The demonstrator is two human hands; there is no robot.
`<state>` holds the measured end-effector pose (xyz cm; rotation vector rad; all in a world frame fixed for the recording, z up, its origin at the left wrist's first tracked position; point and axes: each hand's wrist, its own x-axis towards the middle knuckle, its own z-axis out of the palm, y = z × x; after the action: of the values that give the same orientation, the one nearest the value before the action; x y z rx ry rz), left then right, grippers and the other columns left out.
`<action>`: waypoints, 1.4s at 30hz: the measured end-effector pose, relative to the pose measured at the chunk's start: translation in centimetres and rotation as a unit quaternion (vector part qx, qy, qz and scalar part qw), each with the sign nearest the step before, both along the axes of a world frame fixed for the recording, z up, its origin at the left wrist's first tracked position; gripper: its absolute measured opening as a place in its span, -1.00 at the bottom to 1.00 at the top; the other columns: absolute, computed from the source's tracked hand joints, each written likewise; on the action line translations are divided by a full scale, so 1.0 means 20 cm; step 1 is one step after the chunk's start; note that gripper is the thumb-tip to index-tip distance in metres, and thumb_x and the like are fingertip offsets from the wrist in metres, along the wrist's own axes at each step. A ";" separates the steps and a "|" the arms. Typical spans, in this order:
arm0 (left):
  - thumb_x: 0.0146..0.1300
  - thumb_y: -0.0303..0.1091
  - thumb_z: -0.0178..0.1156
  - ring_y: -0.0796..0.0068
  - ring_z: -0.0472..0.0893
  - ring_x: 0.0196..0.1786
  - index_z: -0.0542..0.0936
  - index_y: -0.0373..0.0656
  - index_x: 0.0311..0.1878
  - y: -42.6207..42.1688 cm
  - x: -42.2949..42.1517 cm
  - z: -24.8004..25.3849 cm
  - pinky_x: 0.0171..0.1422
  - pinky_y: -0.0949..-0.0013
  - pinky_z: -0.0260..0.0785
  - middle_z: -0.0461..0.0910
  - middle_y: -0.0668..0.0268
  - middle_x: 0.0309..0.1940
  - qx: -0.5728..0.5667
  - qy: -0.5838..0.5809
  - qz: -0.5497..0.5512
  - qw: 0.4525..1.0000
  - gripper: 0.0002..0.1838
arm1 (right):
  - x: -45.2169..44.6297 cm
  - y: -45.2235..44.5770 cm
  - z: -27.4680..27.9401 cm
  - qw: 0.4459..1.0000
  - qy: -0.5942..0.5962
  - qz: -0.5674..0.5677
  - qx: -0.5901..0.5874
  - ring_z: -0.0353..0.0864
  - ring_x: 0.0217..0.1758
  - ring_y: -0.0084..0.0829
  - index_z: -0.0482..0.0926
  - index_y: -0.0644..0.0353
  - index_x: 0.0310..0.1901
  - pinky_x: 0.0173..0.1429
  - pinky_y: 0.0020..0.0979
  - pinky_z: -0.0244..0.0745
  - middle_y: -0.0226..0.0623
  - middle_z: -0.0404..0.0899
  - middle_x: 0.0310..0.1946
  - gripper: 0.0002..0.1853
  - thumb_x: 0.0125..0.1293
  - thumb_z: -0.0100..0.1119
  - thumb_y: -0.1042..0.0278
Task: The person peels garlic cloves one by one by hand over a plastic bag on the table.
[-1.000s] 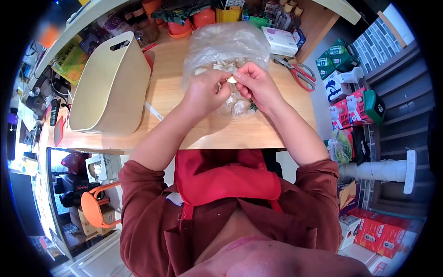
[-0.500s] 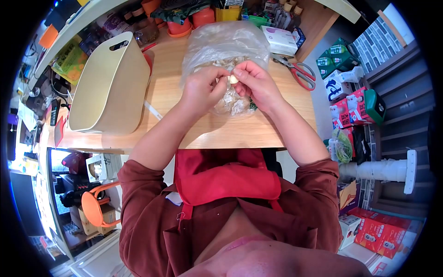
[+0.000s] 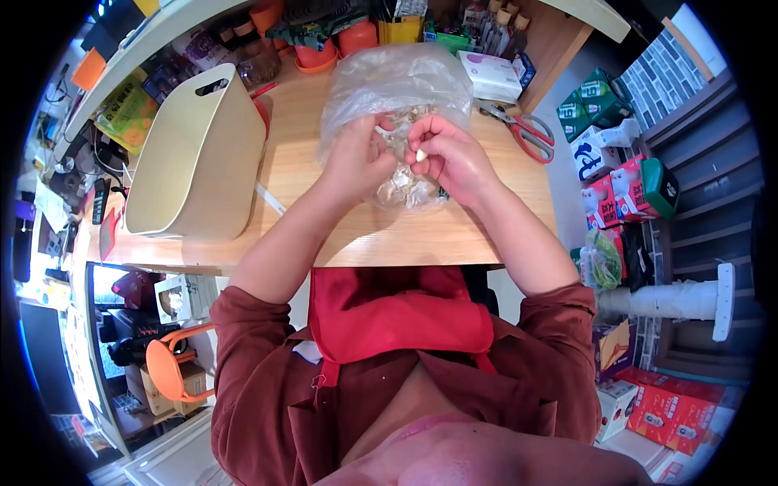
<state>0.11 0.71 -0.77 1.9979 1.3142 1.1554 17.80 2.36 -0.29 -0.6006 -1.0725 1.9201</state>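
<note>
Between the thumb and fingers of my right hand is a small pale garlic clove. My left hand hovers just left of it, thumb and fingers apart, and I make out nothing held there. Beneath both hands lies a clear plastic bag, its mouth turned toward me. Papery garlic skins and other pale pieces show inside it, partly hidden by my hands.
A tall cream bin stands on the wooden table at the left. Red-handled scissors and a white tissue pack lie to the right. Orange pots and bottles line the back. A white strip lies near the bin.
My hands have drawn apart. The clove, pinched between both hands before, is now in my right hand alone, slightly lower and to the right.
</note>
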 end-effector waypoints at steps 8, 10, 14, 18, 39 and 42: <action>0.09 -0.69 0.03 0.56 0.43 -0.06 0.24 -0.28 0.18 0.03 -0.01 -0.02 0.04 0.49 0.32 0.38 0.30 -0.07 -0.106 -0.208 -0.145 0.962 -0.47 | 0.00 -0.01 0.01 0.986 -0.116 -0.041 0.111 0.36 -0.43 -0.69 0.44 0.18 -0.24 -0.42 -0.66 0.26 -0.49 0.40 -0.49 -0.88 0.19 0.09 0.42; 0.10 -0.64 0.10 0.57 0.46 -0.08 0.28 -0.24 0.16 0.01 0.01 -0.01 -0.02 0.50 0.36 0.39 0.30 -0.08 -0.071 -0.163 -0.112 0.978 -0.49 | -0.02 0.00 -0.01 0.954 -0.193 -0.090 0.212 0.35 -0.44 -0.72 0.44 0.19 -0.23 -0.41 -0.66 0.26 -0.52 0.41 -0.50 -0.83 0.18 0.17 0.36; 0.04 -0.57 0.22 0.61 0.51 -0.25 0.36 -0.19 0.07 0.00 0.00 -0.02 -0.21 0.51 0.41 0.45 0.32 -0.21 0.045 -0.057 -0.053 0.996 -0.53 | -0.03 0.03 -0.09 0.917 -0.234 -0.099 0.307 0.35 -0.46 -0.75 0.44 0.21 -0.21 -0.41 -0.65 0.26 -0.52 0.44 -0.51 -0.75 0.15 0.25 0.32; -0.01 -0.54 0.27 0.61 0.47 -0.42 0.45 -0.17 -0.05 -0.04 0.01 0.03 -0.34 0.50 0.36 0.47 0.34 -0.39 0.113 0.051 0.003 0.992 -0.60 | -0.03 0.02 -0.08 0.946 -0.211 -0.067 0.237 0.35 -0.49 -0.75 0.44 0.21 -0.19 -0.42 -0.65 0.27 -0.53 0.44 -0.56 -0.71 0.13 0.28 0.30; 0.16 -0.51 0.15 0.70 0.50 -0.52 0.50 -0.28 -0.29 -0.02 0.00 0.02 -0.42 0.61 0.36 0.51 0.39 -0.51 -0.090 -0.211 -0.061 0.972 -0.93 | -0.01 0.02 -0.05 0.902 -0.283 -0.119 0.303 0.40 -0.48 -0.69 0.54 0.14 -0.04 -0.37 -0.60 0.35 -0.47 0.49 -0.48 -0.69 0.15 0.20 0.45; 0.17 -0.48 0.15 0.69 0.51 -0.52 0.51 -0.29 -0.29 -0.03 0.00 0.06 -0.47 0.62 0.32 0.52 0.38 -0.51 -0.156 -0.254 -0.076 0.952 -0.91 | -0.01 0.01 -0.04 0.844 -0.350 -0.155 0.376 0.42 -0.47 -0.63 0.55 0.12 -0.05 -0.36 -0.57 0.37 -0.41 0.50 -0.46 -0.67 0.09 0.24 0.48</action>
<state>0.06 0.12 0.37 1.4200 0.9845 1.1965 17.65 2.56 -1.17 -0.9532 -1.9076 0.8465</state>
